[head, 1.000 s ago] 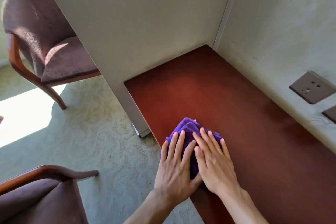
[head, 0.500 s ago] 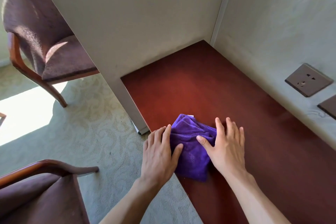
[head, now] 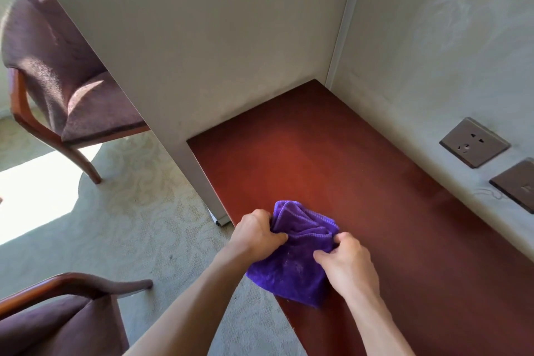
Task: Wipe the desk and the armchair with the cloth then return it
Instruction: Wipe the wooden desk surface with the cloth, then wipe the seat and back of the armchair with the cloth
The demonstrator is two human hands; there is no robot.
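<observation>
We see pale textured walls [head: 450, 37] meeting at a corner, two brown wall sockets [head: 474, 142], patterned beige carpet [head: 150, 211], and a bright sunlight patch [head: 34, 196] on it.

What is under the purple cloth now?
The purple cloth lies on the red-brown desk, its near corner overhanging the edge above the carpet. Anything beneath the cloth is hidden.

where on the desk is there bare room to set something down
The red-brown wooden desk is bare from the purple cloth back to the corner of the white partition, and right along the wall with two brown sockets. Only the near left edge is crowded: both hands grip the cloth.
</observation>
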